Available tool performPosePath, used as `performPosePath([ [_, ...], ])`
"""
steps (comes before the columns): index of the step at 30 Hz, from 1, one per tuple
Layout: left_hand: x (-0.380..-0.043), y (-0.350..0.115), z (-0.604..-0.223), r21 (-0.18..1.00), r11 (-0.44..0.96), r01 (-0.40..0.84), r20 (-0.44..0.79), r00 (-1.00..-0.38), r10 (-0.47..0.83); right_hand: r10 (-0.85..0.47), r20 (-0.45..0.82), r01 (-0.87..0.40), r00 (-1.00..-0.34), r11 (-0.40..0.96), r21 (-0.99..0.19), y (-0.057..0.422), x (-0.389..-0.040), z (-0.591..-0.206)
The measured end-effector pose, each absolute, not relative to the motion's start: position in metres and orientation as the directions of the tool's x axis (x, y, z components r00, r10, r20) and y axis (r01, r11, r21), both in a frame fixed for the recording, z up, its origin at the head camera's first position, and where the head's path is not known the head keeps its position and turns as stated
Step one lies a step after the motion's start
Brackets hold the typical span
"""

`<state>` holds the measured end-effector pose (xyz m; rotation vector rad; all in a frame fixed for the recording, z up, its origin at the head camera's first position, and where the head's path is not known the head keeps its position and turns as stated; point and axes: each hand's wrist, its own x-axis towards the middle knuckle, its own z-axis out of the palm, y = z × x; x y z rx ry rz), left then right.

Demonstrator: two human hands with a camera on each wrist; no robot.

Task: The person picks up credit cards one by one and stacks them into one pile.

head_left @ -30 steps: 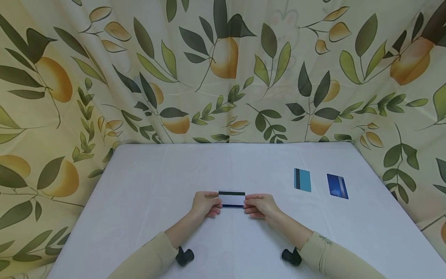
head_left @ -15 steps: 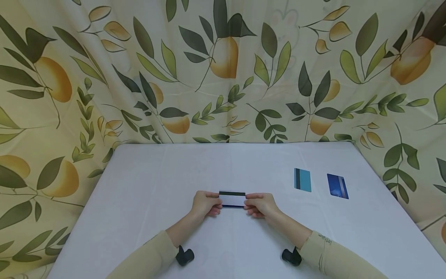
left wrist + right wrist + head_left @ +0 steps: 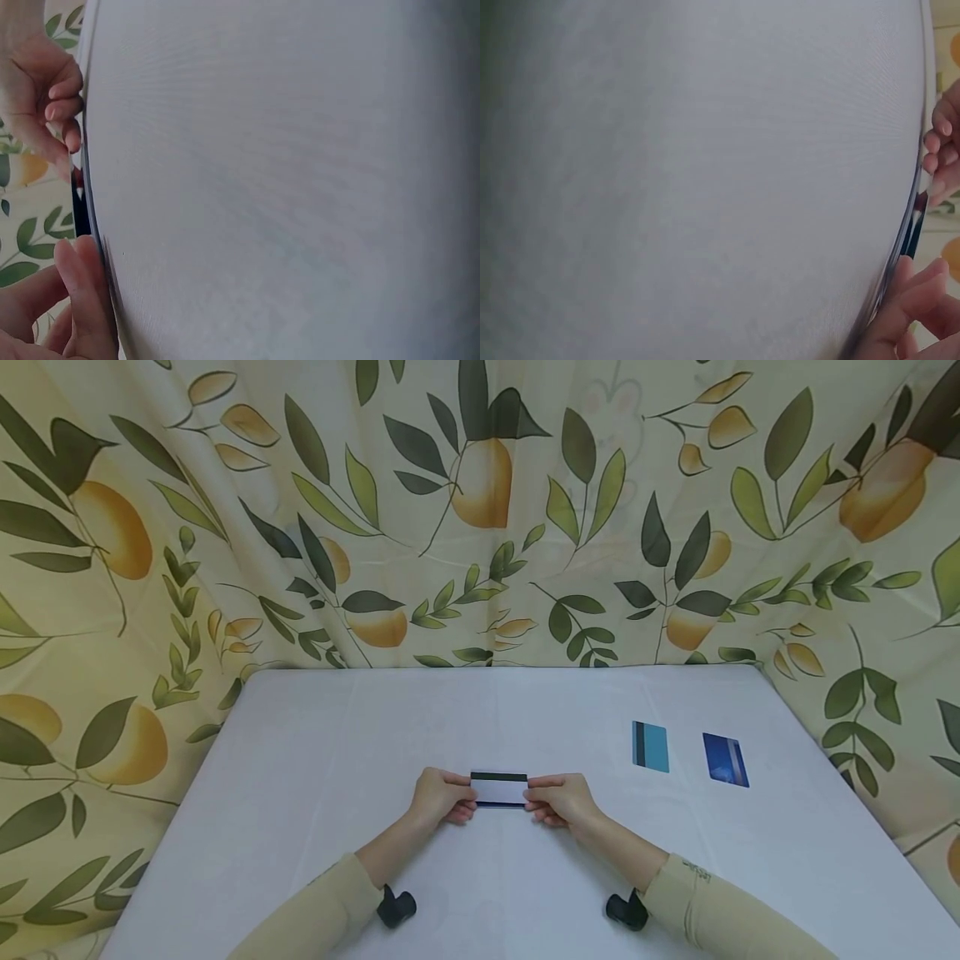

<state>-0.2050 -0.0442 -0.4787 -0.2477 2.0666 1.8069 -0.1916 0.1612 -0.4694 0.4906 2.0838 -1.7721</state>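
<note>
In the head view, my left hand and right hand pinch a magnetic-stripe card at its two short ends, low over the middle of the table. Its upward face is white with a dark stripe along the far edge. A thin dark-blue band shows along the near edge; whether this belongs to a second card underneath, I cannot tell. From the left wrist, a dark surface appears nearly edge-on between the fingertips. The right wrist view shows the card edge-on too.
Right of the hands, a teal card with a dark stripe lies on the white-covered table. Farther right lies a blue card with a pale stripe. Behind the table hangs a leaf-and-fruit patterned curtain.
Both hands keep their hold on the card, with only a very slight shift in position. The teal and blue cards stay where they were.
</note>
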Motion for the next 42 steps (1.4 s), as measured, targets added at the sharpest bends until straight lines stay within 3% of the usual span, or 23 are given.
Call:
performPosePath([
  [42, -0.2044, -0.0448, -0.4822, 0.925, 0.285, -0.249, -0.281, -0.957, 0.076, 0.05, -0.377, 0.374, -0.925, 0.305, -0.876, 0.1609, -0.1923, -0.474],
])
